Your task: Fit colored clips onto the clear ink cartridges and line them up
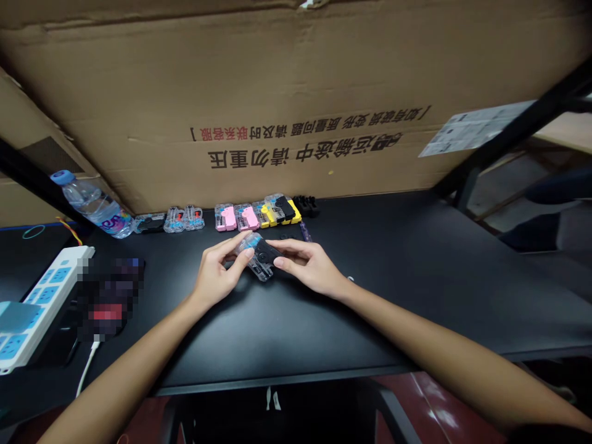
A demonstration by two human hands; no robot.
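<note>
Between my two hands, above the middle of the black table (398, 265), is a small clear plastic device with a black part (266, 253). My left hand (216, 271) pinches its clear left side between thumb and fingers. On the other side, my right hand (311, 264) grips the black part near its right end. Behind them, near the cardboard, stand two pink-and-clear devices (226, 218), some yellow-and-clear ones (272, 213) and small black pieces (306, 205). Further left lie two clear devices with red bits (174, 219) and a black-and-clear one (150, 223).
A large cardboard sheet (277, 80) stands along the back. At the left are a water bottle (99, 206), a white power strip (46, 302) and a phone (111, 299) with a white cable (87, 367).
</note>
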